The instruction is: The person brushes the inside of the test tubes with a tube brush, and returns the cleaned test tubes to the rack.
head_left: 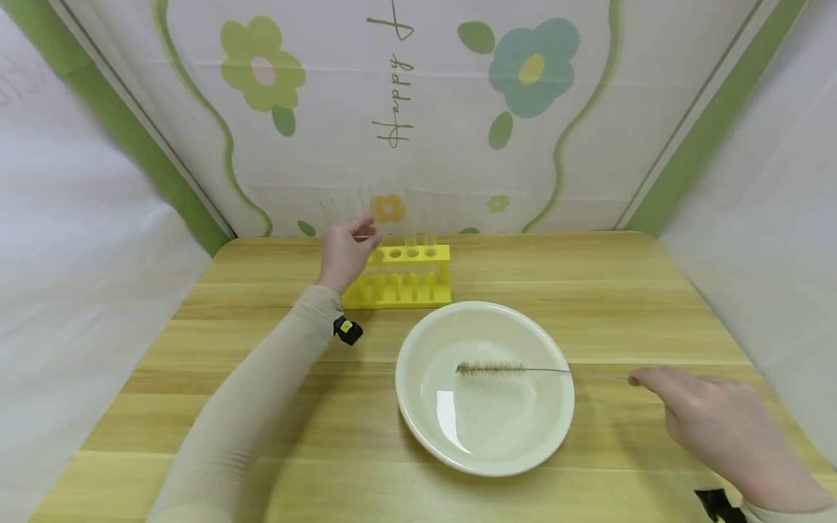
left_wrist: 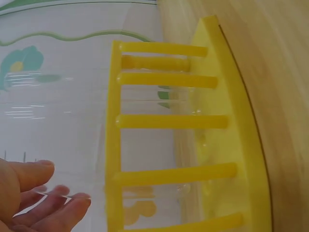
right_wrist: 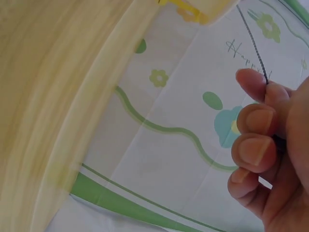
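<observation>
My left hand [head_left: 348,250] is at the left part of the yellow test tube rack [head_left: 442,253], among the upper ends of clear glass test tubes [head_left: 430,231]. In the left wrist view its thumb [left_wrist: 34,174] and fingers stand apart, beside the rack's upper bar. Whether they touch a tube's clear glass is hard to tell. My right hand [head_left: 716,421] grips the wire handle of a test tube brush [head_left: 493,369] between thumb and fingers. The brush's bristled end is over the white basin [head_left: 418,443], which holds clear water.
The rack stands near the back edge of the wooden table [head_left: 314,436], just behind the basin. A flowered white cloth [head_left: 445,167] hangs behind the table, with white cloth on both sides.
</observation>
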Available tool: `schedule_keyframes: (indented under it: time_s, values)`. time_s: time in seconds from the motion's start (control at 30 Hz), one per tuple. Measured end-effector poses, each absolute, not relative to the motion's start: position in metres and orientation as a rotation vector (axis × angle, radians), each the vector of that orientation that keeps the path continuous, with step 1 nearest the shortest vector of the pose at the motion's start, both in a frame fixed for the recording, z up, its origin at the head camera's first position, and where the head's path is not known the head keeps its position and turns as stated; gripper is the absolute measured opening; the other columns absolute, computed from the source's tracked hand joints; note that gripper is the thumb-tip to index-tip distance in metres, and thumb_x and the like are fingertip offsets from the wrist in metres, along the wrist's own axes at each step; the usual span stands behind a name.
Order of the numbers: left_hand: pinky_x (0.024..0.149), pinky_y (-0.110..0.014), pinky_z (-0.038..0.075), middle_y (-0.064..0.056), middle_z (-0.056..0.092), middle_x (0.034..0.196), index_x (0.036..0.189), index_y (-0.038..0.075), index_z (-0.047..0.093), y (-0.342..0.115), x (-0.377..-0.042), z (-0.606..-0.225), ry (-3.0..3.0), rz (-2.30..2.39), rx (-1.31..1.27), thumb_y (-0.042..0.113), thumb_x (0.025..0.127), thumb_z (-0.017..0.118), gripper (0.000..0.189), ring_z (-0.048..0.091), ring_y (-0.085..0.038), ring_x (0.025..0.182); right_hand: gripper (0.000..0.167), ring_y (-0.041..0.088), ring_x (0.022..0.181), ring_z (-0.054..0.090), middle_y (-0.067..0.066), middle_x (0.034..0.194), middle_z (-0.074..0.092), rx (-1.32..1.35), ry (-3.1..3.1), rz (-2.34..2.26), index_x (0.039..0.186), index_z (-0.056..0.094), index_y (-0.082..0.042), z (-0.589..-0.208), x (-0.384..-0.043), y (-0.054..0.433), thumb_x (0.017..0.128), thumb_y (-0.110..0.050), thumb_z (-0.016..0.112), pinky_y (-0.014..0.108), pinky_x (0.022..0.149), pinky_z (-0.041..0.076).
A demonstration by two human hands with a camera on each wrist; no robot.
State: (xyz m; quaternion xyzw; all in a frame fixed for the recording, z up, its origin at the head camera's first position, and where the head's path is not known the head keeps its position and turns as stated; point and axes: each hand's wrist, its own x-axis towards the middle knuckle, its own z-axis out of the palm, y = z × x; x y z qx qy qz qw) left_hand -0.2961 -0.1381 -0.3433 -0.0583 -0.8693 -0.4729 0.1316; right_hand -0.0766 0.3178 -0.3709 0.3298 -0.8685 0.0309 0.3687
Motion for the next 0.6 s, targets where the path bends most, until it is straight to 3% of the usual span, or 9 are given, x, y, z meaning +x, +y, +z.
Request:
schedule_keyframes:
  time_s: [0.2, 0.4, 0.6]
  values:
    - [0.085, -0.035, 0.056, -0.011, 0.070, 0.111, 0.131, 0.002, 0.063, -0.140, -0.297, -0.354, -2.581, -1.313, -0.148, 0.012, 0.093, 0.070, 0.039, 0.065, -0.024, 0.101, 0.047, -0.001, 0.042, 0.022, -0.001, 0.072, 0.070, 0.831, -2.233, 0.067, 0.094, 0.069, -0.010, -0.376, -0.081, 0.310, 0.092, -0.009, 0.022, 0.017, 0.032, 0.017]
    - [0.085, -0.036, 0.057, -0.014, 0.065, 0.123, 0.137, 0.002, 0.057, -0.140, -0.294, -0.355, -2.605, -1.286, -0.161, 0.012, 0.094, 0.069, 0.046, 0.065, -0.027, 0.106, 0.047, 0.011, 0.036, 0.037, 0.001, 0.071, 0.070, 0.843, -2.223, 0.070, 0.092, 0.069, -0.009, -0.378, -0.084, 0.299, 0.089, -0.009, 0.023, 0.022, 0.029, 0.021]
    - [0.079, -0.037, 0.058, -0.017, 0.061, 0.127, 0.144, 0.001, 0.048, -0.142, -0.278, -0.353, -2.593, -1.211, -0.210, 0.015, 0.094, 0.070, 0.056, 0.066, -0.029, 0.099, 0.050, 0.012, 0.040, 0.037, -0.002, 0.071, 0.066, 0.897, -2.250, 0.079, 0.094, 0.069, -0.010, -0.379, -0.086, 0.291, 0.089, -0.011, 0.020, 0.023, 0.032, 0.024]
